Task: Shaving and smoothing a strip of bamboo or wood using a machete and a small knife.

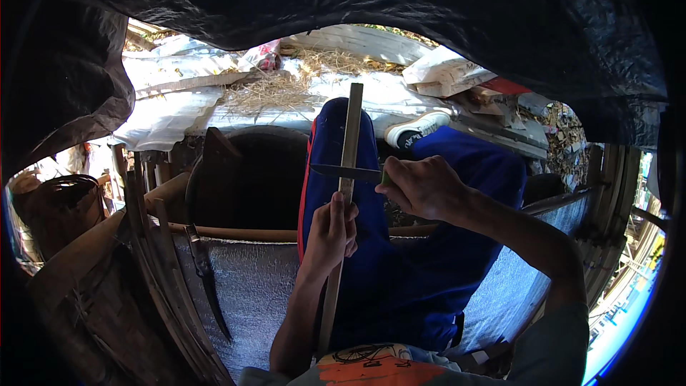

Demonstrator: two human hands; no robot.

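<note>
A long, narrow bamboo-like strip (351, 125) runs from my waist up along my blue-trousered leg (325, 150). My left hand (330, 232) is closed around its middle, thumb pointing up along the strip. Just above that thumb, a knife blade (366, 174) lies crosswise over the strip, its tip pointing left. My right hand (426, 187) grips the knife by its green handle (386, 177), most of which the fingers hide. Whether the edge bites into the strip, I cannot tell.
Left of my legs, a large curved blade (207, 282) rests on a silvery foil sheet (257, 293). Several long slats (161, 271) lean farther left. A dark round opening (246, 179) lies beyond a wooden rail (250, 233). Black sheeting (286, 0) hangs overhead.
</note>
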